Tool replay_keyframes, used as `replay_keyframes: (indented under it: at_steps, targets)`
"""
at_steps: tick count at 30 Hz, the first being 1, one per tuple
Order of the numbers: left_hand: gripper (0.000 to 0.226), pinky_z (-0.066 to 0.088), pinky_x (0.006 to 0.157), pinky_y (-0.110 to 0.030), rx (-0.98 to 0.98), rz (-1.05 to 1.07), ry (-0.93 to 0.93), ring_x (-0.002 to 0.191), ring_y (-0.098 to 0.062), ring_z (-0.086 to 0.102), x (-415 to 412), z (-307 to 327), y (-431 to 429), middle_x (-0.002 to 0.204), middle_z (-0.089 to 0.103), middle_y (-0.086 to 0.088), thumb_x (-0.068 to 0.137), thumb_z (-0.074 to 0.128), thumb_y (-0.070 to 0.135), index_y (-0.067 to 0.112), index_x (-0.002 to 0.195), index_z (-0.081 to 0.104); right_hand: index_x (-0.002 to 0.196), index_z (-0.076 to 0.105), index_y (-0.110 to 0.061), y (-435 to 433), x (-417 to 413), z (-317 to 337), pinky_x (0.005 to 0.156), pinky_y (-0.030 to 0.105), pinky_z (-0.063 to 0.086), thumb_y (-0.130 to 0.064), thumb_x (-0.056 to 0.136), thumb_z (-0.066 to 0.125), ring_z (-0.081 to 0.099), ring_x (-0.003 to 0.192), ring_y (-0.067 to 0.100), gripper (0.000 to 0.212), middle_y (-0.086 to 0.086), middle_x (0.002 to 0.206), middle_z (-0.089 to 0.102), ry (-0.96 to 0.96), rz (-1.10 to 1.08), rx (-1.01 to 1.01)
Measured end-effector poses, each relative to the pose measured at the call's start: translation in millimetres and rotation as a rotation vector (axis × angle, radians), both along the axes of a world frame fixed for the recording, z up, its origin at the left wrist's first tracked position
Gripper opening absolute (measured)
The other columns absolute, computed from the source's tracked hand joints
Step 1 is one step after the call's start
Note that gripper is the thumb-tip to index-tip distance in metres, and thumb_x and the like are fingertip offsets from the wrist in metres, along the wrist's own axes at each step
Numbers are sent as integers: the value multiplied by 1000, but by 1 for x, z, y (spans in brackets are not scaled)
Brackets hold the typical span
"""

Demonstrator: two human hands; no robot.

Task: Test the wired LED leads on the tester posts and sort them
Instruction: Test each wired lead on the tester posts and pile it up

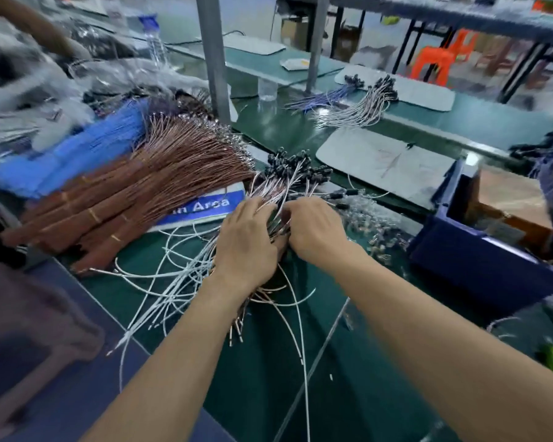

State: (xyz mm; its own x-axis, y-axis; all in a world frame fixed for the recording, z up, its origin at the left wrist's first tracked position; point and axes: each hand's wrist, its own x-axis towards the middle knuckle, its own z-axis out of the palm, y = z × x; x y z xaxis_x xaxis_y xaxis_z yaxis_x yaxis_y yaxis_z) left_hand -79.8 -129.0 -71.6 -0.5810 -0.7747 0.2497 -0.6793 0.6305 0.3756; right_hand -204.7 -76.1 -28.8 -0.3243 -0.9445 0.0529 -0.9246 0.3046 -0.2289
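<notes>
My left hand and right hand gripped the bundle of leads, fingers curled round it, probably to gather strays before testing.

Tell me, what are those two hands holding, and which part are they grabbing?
The left hand and right hand both grip the bundle of wired LED leads around the middle of its wires, below the black LED ends.

A factory assembly line: long green benches heaped with bundled wires and LED leads.
</notes>
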Motion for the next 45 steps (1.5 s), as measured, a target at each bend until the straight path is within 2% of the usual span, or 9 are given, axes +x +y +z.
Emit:
replay_keyframes:
  at_steps: [4, 9, 12, 15, 18, 22, 30, 36, 45]
  targets:
    - [68, 9, 129, -41, 9, -55, -128, 158, -21, 9, -3, -8, -3, 171, 16, -4, 102, 40, 58, 22, 159, 29, 105, 69, -17, -7, -11, 3, 86, 42, 44, -8, 90, 55, 53, 107, 30, 22, -1, 96, 45, 99, 79, 27]
    - [70, 6, 129, -42, 15, -89, -152, 159, -19, 2, 3, -5, -1, 172, 9, -4, 101, 32, 66, 26, 159, 28, 88, 77, -19, -13, -17, 9, 72, 33, 44, 4, 83, 60, 61, 92, 27, 29, 4, 97, 67, 4, 24, -142]
    - [59, 15, 128, -41, 58, -72, 0, 153, -17, 23, 4, -1, 4, 164, 34, 1, 102, 43, 59, 28, 152, 42, 86, 78, -24, -10, -19, 14, 67, 31, 42, 0, 84, 63, 64, 83, 23, 28, 0, 90, 72, -22, 17, -226]
    - [20, 47, 96, -39, 46, 1, 242, 100, -12, 53, 5, 3, 5, 108, 71, 8, 94, 69, 35, 27, 112, 72, 89, 80, -25, -5, -23, 7, 71, 31, 48, 3, 82, 63, 67, 83, 24, 33, -1, 87, 74, -76, 49, -168]
    - [7, 42, 75, -32, 67, 61, 247, 80, -12, 54, 6, 0, 3, 84, 74, 10, 90, 75, 26, 27, 93, 81, 114, 76, -24, -7, -35, -1, 88, 33, 47, 14, 78, 57, 62, 109, 25, 56, 4, 113, 71, -178, -20, -187]
    - [8, 53, 82, -33, 151, 99, 315, 84, -8, 64, 5, 0, 3, 87, 72, 21, 91, 74, 29, 29, 94, 81, 150, 46, -16, -29, -55, -2, 115, 41, 35, 15, 85, 43, 43, 139, 31, 73, 8, 150, 50, -41, -25, -41]
    - [9, 54, 79, -29, 219, 120, 319, 81, 4, 62, 4, -3, -2, 78, 65, 28, 91, 71, 32, 31, 90, 80, 113, 65, -9, -38, -72, 0, 77, 50, 57, 21, 81, 36, 67, 86, 37, 53, 16, 101, 71, -40, -98, -156]
    - [10, 37, 70, -7, 208, 145, 308, 80, 10, 59, 2, -6, -4, 82, 70, 24, 90, 70, 32, 33, 86, 79, 99, 71, -18, -25, -75, 4, 61, 35, 41, 6, 80, 49, 63, 73, 31, 38, 2, 71, 59, 202, -142, 20]
    - [12, 48, 76, -25, 208, 122, 298, 81, 2, 62, 2, -3, 0, 82, 71, 22, 91, 69, 32, 33, 85, 78, 76, 58, -16, -13, -69, 14, 54, 31, 33, 12, 65, 40, 46, 52, 22, 35, -2, 58, 50, 268, -160, 13]
